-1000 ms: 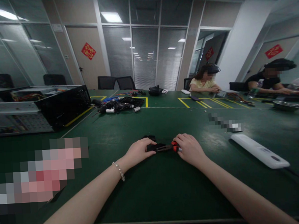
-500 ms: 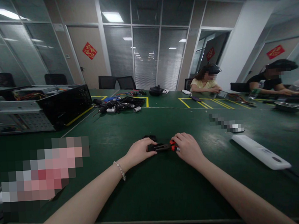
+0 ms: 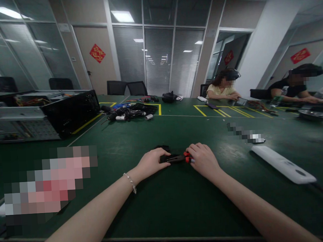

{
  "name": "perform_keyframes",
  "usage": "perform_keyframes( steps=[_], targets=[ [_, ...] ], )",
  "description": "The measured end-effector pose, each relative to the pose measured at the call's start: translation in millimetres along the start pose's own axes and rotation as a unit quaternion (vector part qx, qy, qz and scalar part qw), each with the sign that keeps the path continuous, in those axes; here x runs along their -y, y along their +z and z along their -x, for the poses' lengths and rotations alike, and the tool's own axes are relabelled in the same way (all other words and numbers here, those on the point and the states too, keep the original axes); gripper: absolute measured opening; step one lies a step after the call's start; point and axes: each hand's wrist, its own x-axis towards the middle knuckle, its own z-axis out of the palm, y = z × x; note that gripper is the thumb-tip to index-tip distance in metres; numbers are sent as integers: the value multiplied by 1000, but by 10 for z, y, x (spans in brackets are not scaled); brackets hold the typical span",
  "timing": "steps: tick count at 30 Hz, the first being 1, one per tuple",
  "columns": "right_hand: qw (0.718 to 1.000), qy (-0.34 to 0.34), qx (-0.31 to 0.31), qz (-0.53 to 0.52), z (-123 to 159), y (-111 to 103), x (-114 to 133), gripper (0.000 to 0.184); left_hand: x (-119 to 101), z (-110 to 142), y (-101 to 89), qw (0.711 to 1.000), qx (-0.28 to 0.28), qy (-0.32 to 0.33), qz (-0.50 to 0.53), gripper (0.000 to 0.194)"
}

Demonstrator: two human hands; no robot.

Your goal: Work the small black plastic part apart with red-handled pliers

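In the head view my right hand [image 3: 203, 160] is closed around the red handles of a pair of pliers [image 3: 178, 159]. The dark jaws point left, toward my left hand [image 3: 153, 162]. Between its thumb and fingers my left hand pinches a small black piece [image 3: 164, 159], which meets the jaw end of the pliers. What this piece is cannot be made out, and my fingers cover part of it. Some black material [image 3: 164, 148] shows just behind my left fingers. Both hands are low over the green table [image 3: 167, 208].
An opened computer case [image 3: 73, 113] stands at the left. Farther back lies a heap of cables and tools [image 3: 130, 112]. A long white device [image 3: 284, 164] with a cord lies at the right, a metal bowl [image 3: 314, 114] beyond it. Two people [image 3: 222, 90] sit across the table.
The whole view has shifted very slightly. Both hands keep their grip and position on the pliers and the black piece.
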Motion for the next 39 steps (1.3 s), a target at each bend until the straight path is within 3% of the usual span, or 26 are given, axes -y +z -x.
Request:
perform_keyframes(
  steps=[29, 39],
  targets=[
    [999, 21, 42, 18, -2, 14, -3, 20, -13, -2, -9, 1000, 8, -4, 1, 31],
    [998, -7, 58, 12, -13, 27, -36, 23, -28, 5, -21, 1000, 11, -13, -2, 34]
  ],
)
